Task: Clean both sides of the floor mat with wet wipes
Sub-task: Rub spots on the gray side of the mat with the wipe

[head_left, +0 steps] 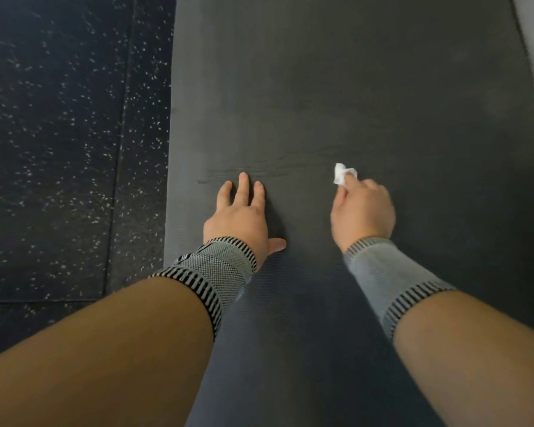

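Right hand (363,208) pinching wipe (343,174) — left hand (242,215) flat on mat (336,87)

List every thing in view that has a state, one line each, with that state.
floor mat: unrolled, lying flat on the floor, small ripples just ahead of the left fingers.
wet wipe: crumpled into a wad, pinched in the right hand.
left hand: fingers straight and spread, pressed flat on the mat.
right hand: fingers curled round the wipe, at the mat surface.
speckled floor: bare beside the mat.
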Demonstrator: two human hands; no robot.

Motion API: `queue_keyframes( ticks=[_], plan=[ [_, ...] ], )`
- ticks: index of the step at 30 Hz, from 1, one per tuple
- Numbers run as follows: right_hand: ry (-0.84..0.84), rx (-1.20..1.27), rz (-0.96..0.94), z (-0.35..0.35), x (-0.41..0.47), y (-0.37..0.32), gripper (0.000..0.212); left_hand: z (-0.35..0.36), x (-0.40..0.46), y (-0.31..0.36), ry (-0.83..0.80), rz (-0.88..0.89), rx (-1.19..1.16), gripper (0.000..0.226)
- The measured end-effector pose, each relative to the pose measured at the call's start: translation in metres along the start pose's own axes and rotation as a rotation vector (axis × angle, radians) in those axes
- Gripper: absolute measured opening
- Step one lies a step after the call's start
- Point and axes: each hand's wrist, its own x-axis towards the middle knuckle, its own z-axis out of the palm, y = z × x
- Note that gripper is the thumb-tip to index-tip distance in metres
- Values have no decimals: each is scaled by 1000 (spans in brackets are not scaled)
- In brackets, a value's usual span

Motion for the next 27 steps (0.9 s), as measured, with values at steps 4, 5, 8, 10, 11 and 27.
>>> queue_keyframes(
  ticks=[4,5,8,10,11,27],
  plan=[
    [-82,59,-82,8,-14,-34,36,-2,-1,4,-5,16,-30,104],
    [-89,40,-112,8,-14,-32,36,2,-4,-1,53,28,-32,96],
    [-76,-29,-176,8,-10,-20,33,30,-24,-34,285,2,-12,75],
    [-59,-35,-156,8,-9,-23,32,53,-37,-59,318,-56,-25,76],
    [-56,-50,-125,8,-11,-25,32,61,-41,-67,327,-63,-49,76],
    [-181,46,-569,28,-46,-159,23,70,-36,-72,369,12,-111,75]
  ],
)
